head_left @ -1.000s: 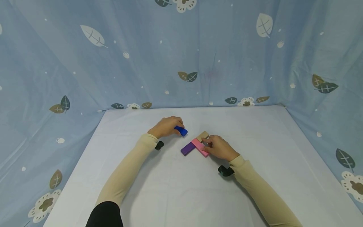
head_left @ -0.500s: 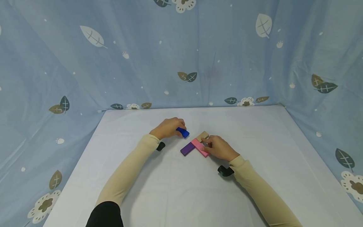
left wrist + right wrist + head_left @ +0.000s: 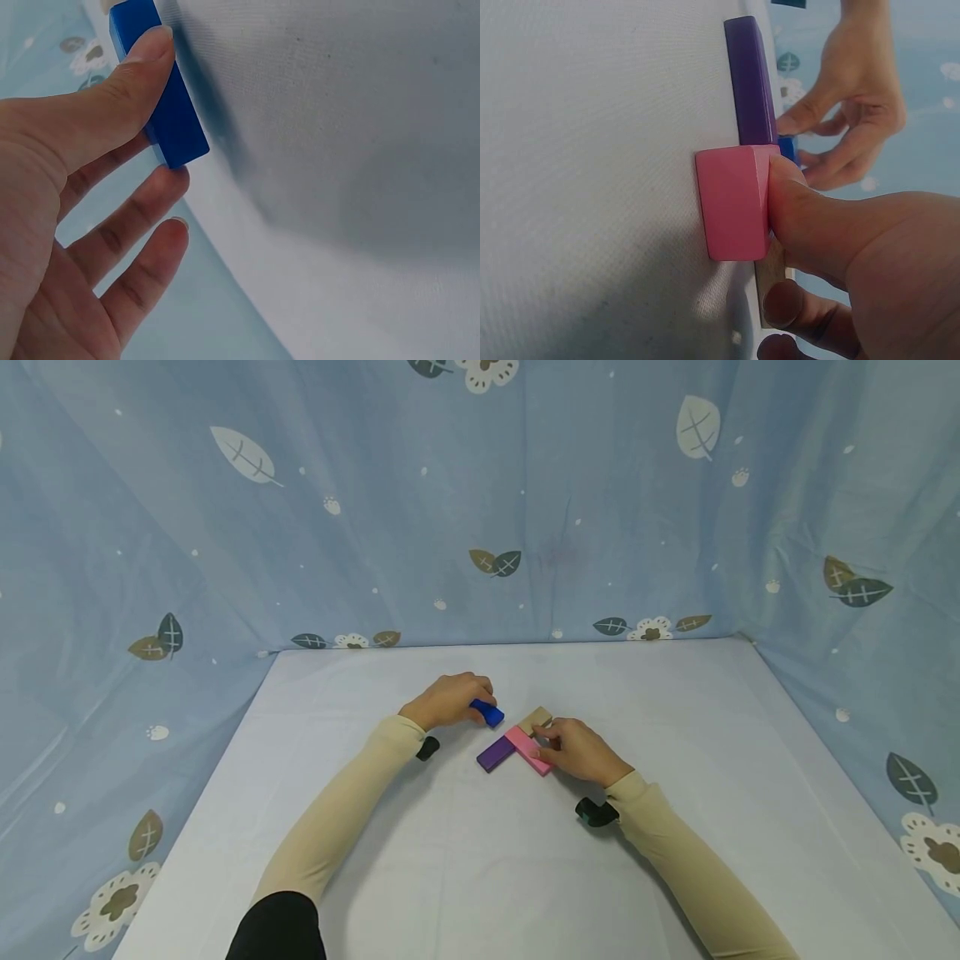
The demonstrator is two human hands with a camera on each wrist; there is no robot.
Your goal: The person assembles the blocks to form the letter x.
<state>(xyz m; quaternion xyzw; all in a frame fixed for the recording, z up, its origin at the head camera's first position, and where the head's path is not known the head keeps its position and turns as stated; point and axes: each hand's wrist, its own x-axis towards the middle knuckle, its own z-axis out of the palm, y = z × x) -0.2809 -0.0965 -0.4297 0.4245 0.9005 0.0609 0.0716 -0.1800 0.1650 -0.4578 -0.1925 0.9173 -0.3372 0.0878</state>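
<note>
My left hand [image 3: 448,700] pinches a blue rectangular block [image 3: 490,714] between thumb and fingers. In the left wrist view, the thumb lies across the blue block [image 3: 177,124], which casts a shadow on the white cloth. My right hand [image 3: 588,752] holds a pink block [image 3: 517,737], its thumb against the block's side; part of that grip is hidden. A purple block [image 3: 495,754] meets the pink one on its left, and a tan wooden block [image 3: 535,719] meets it at the far right. In the right wrist view, curled fingertips are close to the tan block [image 3: 769,292].
A white cloth [image 3: 480,877] covers the table. Blue patterned fabric [image 3: 360,510] hangs behind it and along both sides. A dark wrist device [image 3: 597,812] sits under the right wrist, and another [image 3: 428,748] under the left.
My left hand has moved slightly right and nearer, carrying the blue block closer to the other blocks. My right hand and the pink, purple and tan blocks stay in place.
</note>
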